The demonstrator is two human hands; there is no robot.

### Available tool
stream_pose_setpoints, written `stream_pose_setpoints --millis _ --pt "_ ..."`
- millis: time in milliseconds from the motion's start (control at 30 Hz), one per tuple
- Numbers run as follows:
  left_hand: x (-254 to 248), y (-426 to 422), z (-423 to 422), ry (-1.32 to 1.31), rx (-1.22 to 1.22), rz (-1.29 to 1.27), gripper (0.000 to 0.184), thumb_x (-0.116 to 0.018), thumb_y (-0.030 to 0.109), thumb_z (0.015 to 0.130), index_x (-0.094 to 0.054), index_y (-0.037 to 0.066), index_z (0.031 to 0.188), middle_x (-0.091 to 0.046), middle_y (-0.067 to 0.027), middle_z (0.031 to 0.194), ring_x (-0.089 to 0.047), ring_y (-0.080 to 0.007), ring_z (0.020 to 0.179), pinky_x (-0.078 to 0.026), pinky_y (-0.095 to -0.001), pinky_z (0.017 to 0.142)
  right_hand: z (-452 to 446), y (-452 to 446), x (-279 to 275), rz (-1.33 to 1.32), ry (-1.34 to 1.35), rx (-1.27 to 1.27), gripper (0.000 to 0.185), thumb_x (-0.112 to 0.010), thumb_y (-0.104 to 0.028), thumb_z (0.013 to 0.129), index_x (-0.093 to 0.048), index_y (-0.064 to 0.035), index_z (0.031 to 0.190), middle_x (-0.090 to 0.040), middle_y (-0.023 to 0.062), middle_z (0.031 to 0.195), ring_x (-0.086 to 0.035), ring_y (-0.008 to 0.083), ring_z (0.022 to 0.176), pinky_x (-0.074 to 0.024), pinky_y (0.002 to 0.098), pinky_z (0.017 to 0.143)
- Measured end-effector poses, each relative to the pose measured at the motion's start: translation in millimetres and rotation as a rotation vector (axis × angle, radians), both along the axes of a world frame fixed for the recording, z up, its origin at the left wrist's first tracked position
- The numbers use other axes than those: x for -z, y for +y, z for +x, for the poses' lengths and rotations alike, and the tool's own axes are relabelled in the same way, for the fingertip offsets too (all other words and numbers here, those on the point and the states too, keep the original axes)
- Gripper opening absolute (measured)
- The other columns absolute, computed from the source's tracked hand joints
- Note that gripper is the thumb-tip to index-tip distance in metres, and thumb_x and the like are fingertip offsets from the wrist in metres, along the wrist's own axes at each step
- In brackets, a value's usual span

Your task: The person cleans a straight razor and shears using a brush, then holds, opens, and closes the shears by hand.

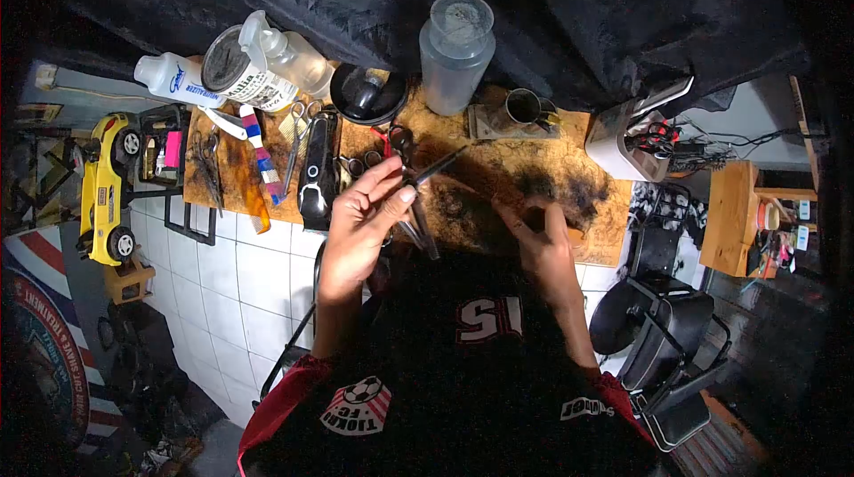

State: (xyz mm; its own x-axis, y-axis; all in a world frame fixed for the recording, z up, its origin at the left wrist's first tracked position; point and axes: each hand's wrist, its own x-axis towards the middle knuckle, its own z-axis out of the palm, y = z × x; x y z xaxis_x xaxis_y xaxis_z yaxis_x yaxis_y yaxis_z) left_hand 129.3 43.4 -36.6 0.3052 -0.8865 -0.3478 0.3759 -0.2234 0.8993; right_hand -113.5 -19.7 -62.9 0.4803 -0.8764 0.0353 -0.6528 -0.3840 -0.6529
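My left hand is raised over the front of the wooden tabletop, pinching a thin dark tool between thumb and fingers. The tool is narrow and points up to the right; its exact kind does not show. My right hand is low at the tabletop's front right, fingers curled down beside dark hair clippings. Whatever its fingers hold is hard to make out in the shadow. Scissors lie partly behind my left hand, and a black hair clipper rests to its left.
Along the back of the wooden tabletop stand a tall bottle, a spray bottle, a round black bowl and a metal cup. Combs lie left. A white container holds tools at right, above a black chair.
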Motion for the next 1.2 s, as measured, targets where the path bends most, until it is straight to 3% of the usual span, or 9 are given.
stream_pose_setpoints --millis 133,300,333,567,633,700,800,900,1200 --pt "-15.5 -3.0 -13.0 -0.027 0.033 -0.112 0.054 -0.059 0.01 0.091 -0.032 0.004 0.137 -0.066 -0.0082 0.1 -0.058 -0.0075 0.076 -0.047 -0.0205 0.066 -1.9 -1.3 -7.8 -0.261 0.071 -0.187 0.041 -0.065 0.004 0.074 -0.068 -0.014 0.11 -0.052 0.0115 0.105 -0.054 0.0297 0.098 -0.0483 0.0358 0.078" --pt "-26.9 -6.9 -19.2 -0.009 0.151 -0.114 0.041 -0.055 0.01 0.093 -0.044 0.003 0.132 -0.065 -0.0061 0.097 -0.05 -0.0049 0.063 -0.042 -0.0188 0.058 8.0 -0.5 -25.9 -0.135 -0.173 0.013 0.024 -0.068 -0.003 0.078 -0.068 -0.0032 0.103 -0.056 0.0151 0.111 -0.056 0.0289 0.1 -0.0478 0.0362 0.081" --pt "-31.7 -8.9 -21.3 0.046 0.188 -0.068 0.038 -0.053 0.011 0.094 -0.046 0.003 0.131 -0.064 -0.0048 0.095 -0.047 -0.0043 0.062 -0.04 -0.0182 0.056 12.1 0.7 -34.3 0.052 -0.262 0.026 0.039 -0.068 -0.007 0.08 -0.058 -0.0014 0.117 -0.058 0.0181 0.106 -0.055 0.0324 0.101 -0.0443 0.0365 0.085" --pt "-26.3 -17.2 -34.1 0.875 0.296 -0.121 0.04 -0.043 0.013 0.098 -0.038 -0.001 0.136 -0.054 -0.0047 0.093 -0.039 -0.0042 0.059 -0.03 -0.0171 0.051 44.6 -5.5 -27.1 -0.109 -0.328 -0.084 0.048 -0.067 -0.003 0.078 -0.05 0.0011 0.123 -0.046 0.0214 0.127 -0.049 0.0369 0.114 -0.0417 0.0411 0.094" --pt "-25.8 -19.5 -32.0 0.995 0.301 -0.121 0.038 -0.04 0.014 0.099 -0.039 -0.002 0.134 -0.053 -0.0048 0.092 -0.041 -0.0049 0.062 -0.032 -0.0177 0.052 47.2 -6.5 -29.8 -0.175 -0.327 -0.059 0.044 -0.065 -0.003 0.08 -0.05 0.0 0.122 -0.052 0.0219 0.119 -0.052 0.0383 0.11 -0.0432 0.0411 0.092" --pt "-18.6 -18.3 -32.9 1.044 0.303 -0.151 0.038 -0.039 0.015 0.1 -0.04 -0.002 0.134 -0.053 -0.0045 0.09 -0.042 -0.0055 0.065 -0.034 -0.0178 0.054 43.2 -7.0 -35.6 0.112 -0.364 -0.068 0.041 -0.063 -0.005 0.083 -0.051 -0.0008 0.122 -0.058 0.0218 0.109 -0.057 0.0383 0.104 -0.0448 0.04 0.09" --pt "-34.0 -13.1 -40.8 0.424 0.074 0.031 0.038 -0.037 0.017 0.101 -0.039 -0.001 0.134 -0.056 -0.0042 0.091 -0.051 -0.0075 0.076 -0.041 -0.0183 0.064 39.6 -7.0 -38.5 0.141 -0.282 -0.142 0.039 -0.061 -0.007 0.085 -0.052 -0.0009 0.123 -0.061 0.0203 0.101 -0.059 0.0387 0.097 -0.0464 0.0398 0.087" --pt "-37.3 -14.8 -33.3 0.052 0.253 -0.081 0.033 -0.037 0.009 0.1 -0.043 -0.001 0.13 -0.058 -0.0032 0.091 -0.054 -0.008 0.084 -0.044 -0.02 0.073 38.9 -9.2 -43.7 0.183 -0.341 -0.245 0.04 -0.062 -0.01 0.085 -0.052 -0.0011 0.123 -0.06 0.0207 0.102 -0.059 0.0391 0.097 -0.047 0.0404 0.085" --pt "-11.6 -8.1 -25.8 -0.264 0.251 -0.07 0.018 -0.064 0.001 0.085 -0.062 0.0 0.103 -0.062 -0.0088 0.101 -0.058 -0.0089 0.091 -0.048 -0.0227 0.078 40.7 -5.6 -36.2 0.1 -0.234 -0.217 0.053 -0.071 -0.009 0.074 -0.053 -0.0018 0.123 -0.058 0.0209 0.104 -0.058 0.0378 0.096 -0.0474 0.0404 0.085"
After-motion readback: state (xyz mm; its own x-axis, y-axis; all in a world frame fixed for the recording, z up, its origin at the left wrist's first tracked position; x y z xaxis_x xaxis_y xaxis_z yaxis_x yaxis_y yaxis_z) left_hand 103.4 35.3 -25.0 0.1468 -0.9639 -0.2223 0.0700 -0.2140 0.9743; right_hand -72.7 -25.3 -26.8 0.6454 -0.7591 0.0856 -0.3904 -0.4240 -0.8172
